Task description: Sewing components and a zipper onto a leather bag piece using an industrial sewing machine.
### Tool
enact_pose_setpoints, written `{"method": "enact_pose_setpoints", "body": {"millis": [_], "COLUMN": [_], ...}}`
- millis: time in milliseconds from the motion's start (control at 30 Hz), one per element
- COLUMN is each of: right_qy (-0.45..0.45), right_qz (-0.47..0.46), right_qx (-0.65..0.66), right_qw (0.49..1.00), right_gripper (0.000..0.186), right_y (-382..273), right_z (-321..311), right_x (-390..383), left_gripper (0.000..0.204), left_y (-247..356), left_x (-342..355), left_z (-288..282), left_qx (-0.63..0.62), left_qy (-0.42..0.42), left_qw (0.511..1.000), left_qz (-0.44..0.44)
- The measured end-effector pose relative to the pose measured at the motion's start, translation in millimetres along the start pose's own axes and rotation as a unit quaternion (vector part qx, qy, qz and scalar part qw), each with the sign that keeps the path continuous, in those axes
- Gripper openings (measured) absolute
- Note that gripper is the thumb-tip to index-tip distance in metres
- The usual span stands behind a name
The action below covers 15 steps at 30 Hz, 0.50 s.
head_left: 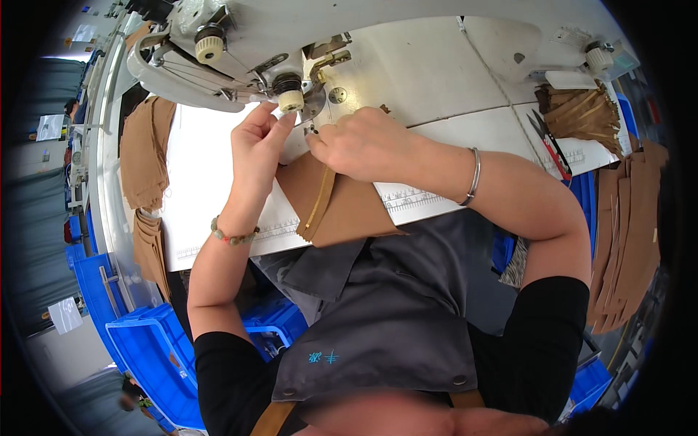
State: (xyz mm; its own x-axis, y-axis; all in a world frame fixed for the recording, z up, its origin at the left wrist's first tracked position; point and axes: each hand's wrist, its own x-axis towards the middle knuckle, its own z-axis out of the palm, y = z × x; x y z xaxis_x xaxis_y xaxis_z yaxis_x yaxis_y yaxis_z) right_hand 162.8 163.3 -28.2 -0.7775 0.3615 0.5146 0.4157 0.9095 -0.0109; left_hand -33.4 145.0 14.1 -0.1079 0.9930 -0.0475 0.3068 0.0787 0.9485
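My left hand is raised beside the needle area of a white sewing machine, just under a cream tension knob. Its thumb and fingers pinch together; whatever is between them is too small to make out. Close on its right, my right hand is curled closed, fingertips near the presser foot, and I cannot tell what they grip. Beneath that hand a brown fabric piece with a gold-toothed zipper lies on the white worktop and hangs slightly over its front edge.
Brown fabric stacks lie at the left and hang at the right. Red-handled scissors rest on the worktop's right, near a bundle of gathered brown pieces. Blue bins stand below left. A ruler strip runs along the front edge.
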Motion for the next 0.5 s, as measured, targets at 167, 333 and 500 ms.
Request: {"method": "enact_pose_setpoints", "body": {"millis": [167,333,500], "right_qy": [-0.01,-0.002,-0.028], "right_qz": [-0.001,-0.002,0.002], "right_qx": [-0.001,0.002,-0.005], "right_qw": [1.0,1.0,1.0], "right_gripper": [0.029,0.031,0.034], "right_y": [0,1,1], "right_z": [-1,2,-1], "right_x": [0,-1,0], "left_gripper": [0.012,0.018,0.019], "left_y": [-22,-33,-36], "left_x": [24,30,31], "left_z": [3,3,5], "left_qx": [0.057,0.124,0.128], "left_qy": [0.083,0.12,0.109], "left_qw": [0.994,0.982,0.982], "left_qz": [0.048,0.079,0.083]}}
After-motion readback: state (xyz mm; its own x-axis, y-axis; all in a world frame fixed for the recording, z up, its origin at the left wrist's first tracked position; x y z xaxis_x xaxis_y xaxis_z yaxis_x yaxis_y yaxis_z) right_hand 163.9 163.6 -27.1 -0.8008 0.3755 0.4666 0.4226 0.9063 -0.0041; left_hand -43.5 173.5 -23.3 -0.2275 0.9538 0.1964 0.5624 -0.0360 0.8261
